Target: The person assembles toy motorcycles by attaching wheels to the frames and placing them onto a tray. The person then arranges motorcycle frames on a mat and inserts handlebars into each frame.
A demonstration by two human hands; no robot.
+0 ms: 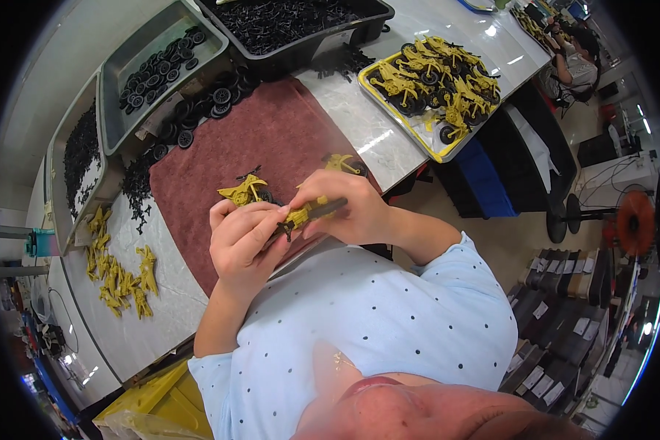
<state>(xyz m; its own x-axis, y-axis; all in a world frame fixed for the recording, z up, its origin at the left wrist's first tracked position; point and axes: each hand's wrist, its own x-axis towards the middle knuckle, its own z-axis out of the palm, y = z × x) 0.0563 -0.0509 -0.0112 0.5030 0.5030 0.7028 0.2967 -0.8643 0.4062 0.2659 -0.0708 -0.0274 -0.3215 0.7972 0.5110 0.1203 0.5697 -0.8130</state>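
In front of my chest, both hands meet over a yellow toy motorcycle body (297, 218) with small black parts on it. My left hand (243, 238) is closed, pinching its left end between thumb and fingers. My right hand (356, 209) is closed round the right end, along with a dark grey bar-shaped piece (328, 208) whose kind I cannot make out. Just beyond my left fingers, a yellow toy motorcycle (242, 191) with black handlebars lies on the reddish-brown towel (271, 132). Another yellow toy motorcycle (342, 163) lies behind my right hand, partly covered by it.
A yellow-rimmed tray (364, 81) of toy motorcycles stands far right. Black wheels (220, 99) lie along the towel's far left edge, beside a grey bin (114, 121) of wheels and a black bin (301, 51) of small parts. Yellow body pieces (117, 282) lie left.
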